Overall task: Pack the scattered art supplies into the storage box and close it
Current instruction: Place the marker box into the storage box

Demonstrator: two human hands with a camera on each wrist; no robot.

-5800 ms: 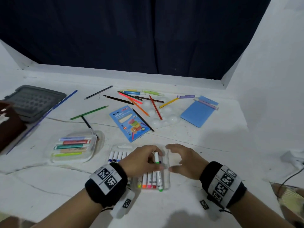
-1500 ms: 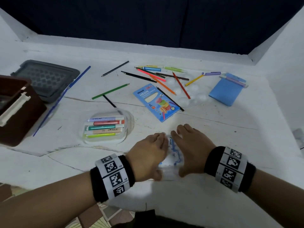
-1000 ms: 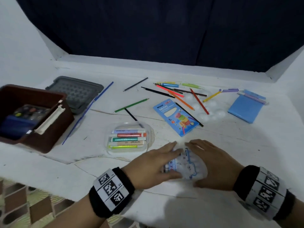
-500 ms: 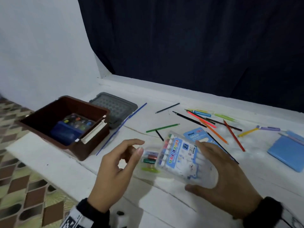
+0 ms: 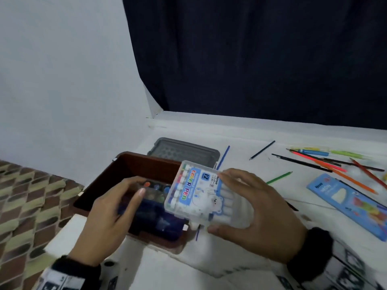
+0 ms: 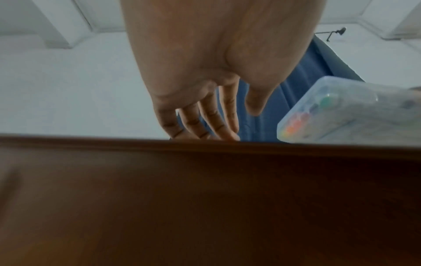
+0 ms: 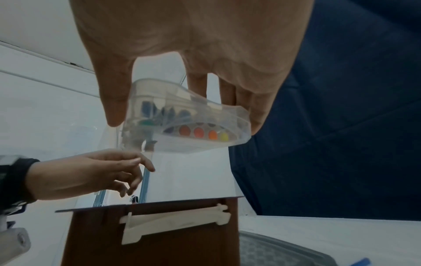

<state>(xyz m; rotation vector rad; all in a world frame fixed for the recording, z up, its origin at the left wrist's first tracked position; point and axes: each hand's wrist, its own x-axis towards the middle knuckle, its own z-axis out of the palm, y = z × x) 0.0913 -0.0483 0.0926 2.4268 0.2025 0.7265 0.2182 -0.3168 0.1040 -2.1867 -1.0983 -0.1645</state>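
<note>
Marker case (image 5: 200, 197) hung tilted over storage box (image 5: 134, 164)'s right rim | right hand (image 5: 254, 216) pinched it, thumb against fingers | left hand (image 5: 109, 214) nearer the box, loose, empty

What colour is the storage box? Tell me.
The storage box is dark reddish brown with a cream latch. The head view shows it best.

Beyond my fingers (image 5: 234, 175) I see a dark blue curtain (image 5: 261, 59) hanging behind the white table (image 5: 251, 132). Left of them, a plain white wall (image 5: 62, 70) runs down to a floor (image 5: 27, 195) tiled in brown and olive diamonds.
</note>
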